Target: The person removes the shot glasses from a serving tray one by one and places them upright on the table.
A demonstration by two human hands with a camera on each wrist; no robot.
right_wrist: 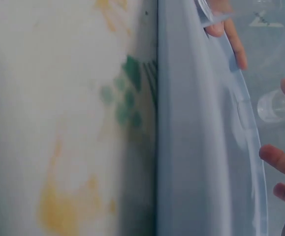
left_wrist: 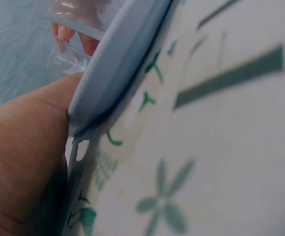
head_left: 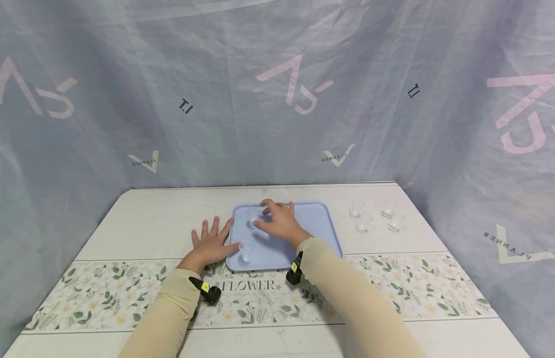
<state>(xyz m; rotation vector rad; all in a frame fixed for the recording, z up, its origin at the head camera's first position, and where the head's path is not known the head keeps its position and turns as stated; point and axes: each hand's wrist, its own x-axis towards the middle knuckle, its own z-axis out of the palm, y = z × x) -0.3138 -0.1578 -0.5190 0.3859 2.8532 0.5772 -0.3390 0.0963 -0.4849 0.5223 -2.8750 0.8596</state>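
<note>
A light blue tray [head_left: 311,223] lies on the table with two small clear glasses on its left part. My left hand [head_left: 210,248] rests spread at the tray's left edge, its thumb reaching over the rim beside the front glass [head_left: 246,255]. Over the tray, my right hand [head_left: 282,223] is just right of the far glass [head_left: 253,217], thumb and fingers parted around its near side. In the right wrist view, gaps show between those fingertips and the glass [right_wrist: 274,107]. The left wrist view has the left thumb against the tray's outer side [left_wrist: 117,64].
Several more clear glasses [head_left: 362,226] stand on the table to the right of the tray. A floral printed band [head_left: 394,286] crosses the white tablecloth in front. Grey-blue curtain [head_left: 241,119] hangs behind and along both sides.
</note>
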